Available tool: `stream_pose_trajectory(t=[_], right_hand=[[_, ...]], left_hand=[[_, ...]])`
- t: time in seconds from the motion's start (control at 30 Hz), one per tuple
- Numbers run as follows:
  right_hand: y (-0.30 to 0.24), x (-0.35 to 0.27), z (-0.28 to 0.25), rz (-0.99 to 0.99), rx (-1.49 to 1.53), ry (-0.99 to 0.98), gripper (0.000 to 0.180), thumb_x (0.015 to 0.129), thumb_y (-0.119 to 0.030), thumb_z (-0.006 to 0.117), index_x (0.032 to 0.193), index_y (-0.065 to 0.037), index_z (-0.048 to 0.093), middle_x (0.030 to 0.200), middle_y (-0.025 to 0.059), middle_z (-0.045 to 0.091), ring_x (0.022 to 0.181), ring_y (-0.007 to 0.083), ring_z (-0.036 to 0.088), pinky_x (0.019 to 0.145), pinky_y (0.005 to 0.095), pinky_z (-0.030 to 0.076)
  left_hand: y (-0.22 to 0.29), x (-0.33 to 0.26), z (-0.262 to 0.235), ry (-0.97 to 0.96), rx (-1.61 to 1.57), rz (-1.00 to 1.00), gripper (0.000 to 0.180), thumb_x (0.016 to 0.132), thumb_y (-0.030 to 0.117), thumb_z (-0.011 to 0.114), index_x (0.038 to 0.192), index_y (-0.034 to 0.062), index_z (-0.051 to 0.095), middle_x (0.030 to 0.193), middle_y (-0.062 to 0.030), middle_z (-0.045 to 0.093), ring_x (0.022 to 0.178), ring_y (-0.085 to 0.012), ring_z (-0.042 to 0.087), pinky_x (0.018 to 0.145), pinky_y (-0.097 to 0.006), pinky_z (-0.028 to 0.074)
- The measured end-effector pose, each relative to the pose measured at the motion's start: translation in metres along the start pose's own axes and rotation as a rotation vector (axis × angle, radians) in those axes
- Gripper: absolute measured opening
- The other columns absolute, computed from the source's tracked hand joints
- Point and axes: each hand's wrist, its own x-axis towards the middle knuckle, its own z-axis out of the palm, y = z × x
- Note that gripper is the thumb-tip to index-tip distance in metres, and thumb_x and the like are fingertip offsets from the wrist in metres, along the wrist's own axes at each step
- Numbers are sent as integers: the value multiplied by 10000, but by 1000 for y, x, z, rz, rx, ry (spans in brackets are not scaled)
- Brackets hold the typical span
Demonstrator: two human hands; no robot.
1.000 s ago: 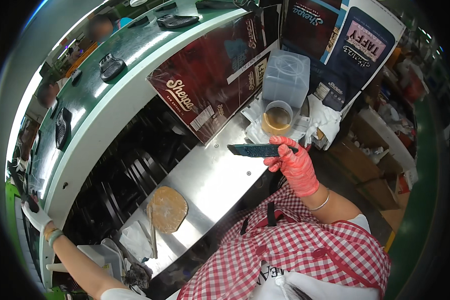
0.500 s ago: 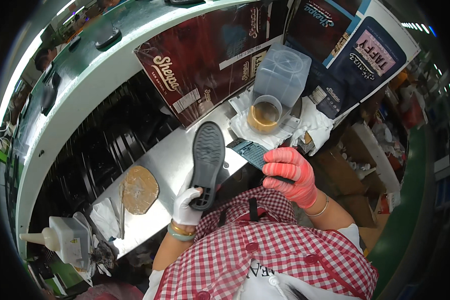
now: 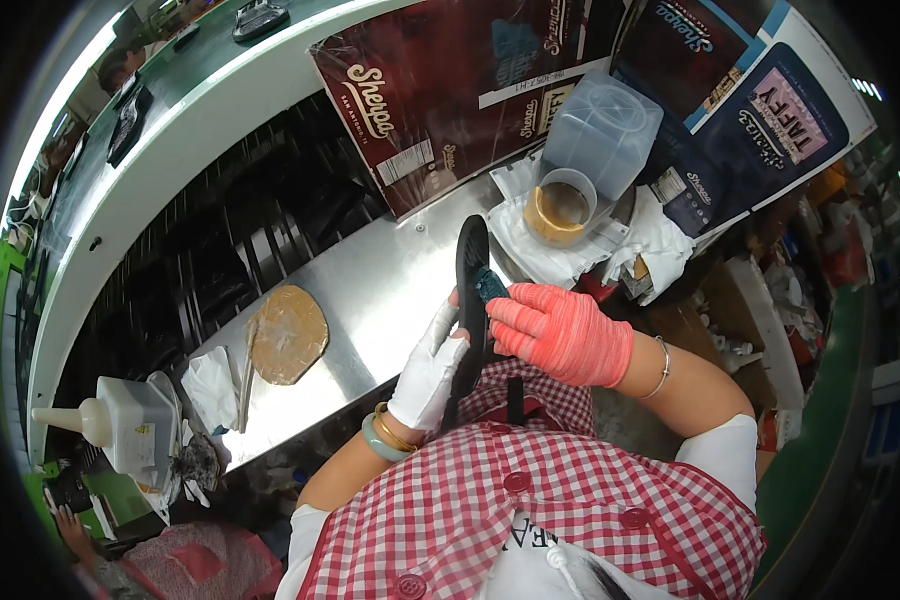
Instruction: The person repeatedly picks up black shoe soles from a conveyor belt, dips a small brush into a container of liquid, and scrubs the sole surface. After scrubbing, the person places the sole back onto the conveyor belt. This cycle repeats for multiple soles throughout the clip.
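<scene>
A black shoe sole is held nearly upright and edge-on in front of my chest. My left hand, in a white glove with bare fingertips, grips it from the left side, thumb at its near edge. Opposite, my right hand, in a pink-red knit glove, has its fingers closed round a dark teal brush. The brush's far end is against the sole's right-facing side, or very close to it. Most of the brush is hidden by the glove, and the side it meets is turned from view.
On the metal table lie a round brown disc and a stick. A cup of amber liquid stands by a clear plastic container, before printed cardboard. At left is a white squeeze bottle; behind runs a curved conveyor.
My left hand has turned the sole from tread-up to edge-on. My right hand has moved left, bringing the brush up to the sole. The view has shifted slightly.
</scene>
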Motion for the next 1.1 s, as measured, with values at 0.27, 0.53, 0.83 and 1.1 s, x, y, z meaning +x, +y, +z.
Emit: stream_pose_trajectory(t=[0.27, 0.53, 0.83, 1.1], right_hand=[[-6, 6, -4, 6, 19, -45, 257, 668, -198, 728, 866, -55, 646, 997, 93, 629, 836, 260, 618, 695, 323, 537], [-12, 0, -2, 129, 331, 62, 278, 708, -202, 727, 920, -44, 643, 968, 79, 639, 829, 232, 621, 691, 318, 529], [21, -25, -16, 1056, 1012, 796, 178, 877, -64, 605, 1042, 3, 612, 814, 32, 600, 669, 81, 569, 620, 192, 468], [85, -42, -26, 1293, 743, 720, 243, 856, -217, 653, 1010, -29, 639, 805, 2, 633, 579, 43, 550, 506, 166, 395]], left_hand=[[1, -4, -10, -76, 64, -18, 498, 979, 205, 363, 1413, -12, 250, 1375, -115, 398, 1250, -177, 399, 1048, -294, 301], [-20, 15, -40, -109, -376, -39, 474, 990, 207, 322, 1409, -3, 256, 1393, -139, 381, 1244, -213, 424, 1046, -325, 333], [-15, 27, -42, -99, -530, -111, 515, 964, 181, 319, 1453, 122, 169, 1329, -173, 440, 1100, -305, 559, 873, -365, 487], [-24, 33, -37, -69, -523, -59, 549, 942, 192, 368, 1452, 144, 170, 1340, -188, 419, 1135, -375, 522, 871, -434, 501]])
